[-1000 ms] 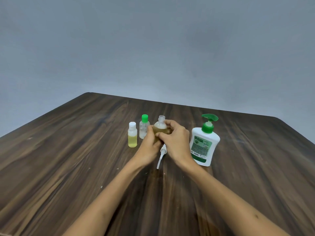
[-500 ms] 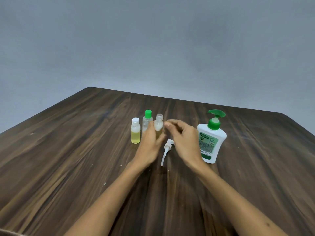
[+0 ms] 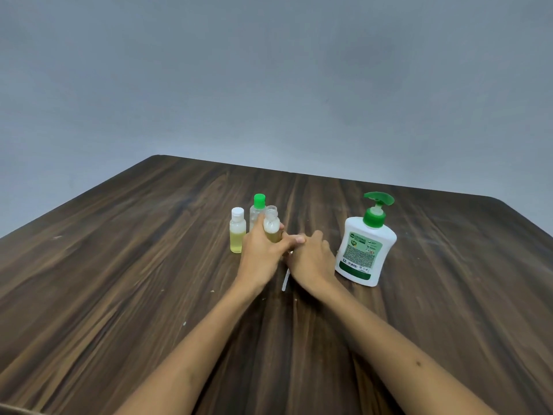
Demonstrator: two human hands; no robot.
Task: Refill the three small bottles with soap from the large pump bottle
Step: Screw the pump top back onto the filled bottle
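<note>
Gripping the uncapped bottle [image 3: 271, 224] around its lower half, the left hand [image 3: 263, 250] has fingers curled round it while it stands on the worktop [image 3: 119, 265], just beside the green-capped bottle [image 3: 258, 209] and the white-capped bottle [image 3: 238, 230]. The right hand [image 3: 311, 259] lies low over the small loose pump [image 3: 285, 281], of which only the white tube shows below the palm; its fingers look curled down towards the pump head, but whether they actually pinch it I cannot tell. The soap bottle [image 3: 365, 250] stands upright well to the right, pump still on, apart from both hands. The likeliest trouble is a knock: the three small bottles stand crowded together, and the left knuckles sit against the green-capped one, so any twist or lift could tip a neighbour. The open neck is another risk, since a tilt would probably spill the yellowish liquid already inside. If the right hand lifts the pump by its head, the wet tube may drip on the worktop or miss the narrow neck. Reaching across for the soap bottle with the forearm low could also sweep the pump away.
</note>
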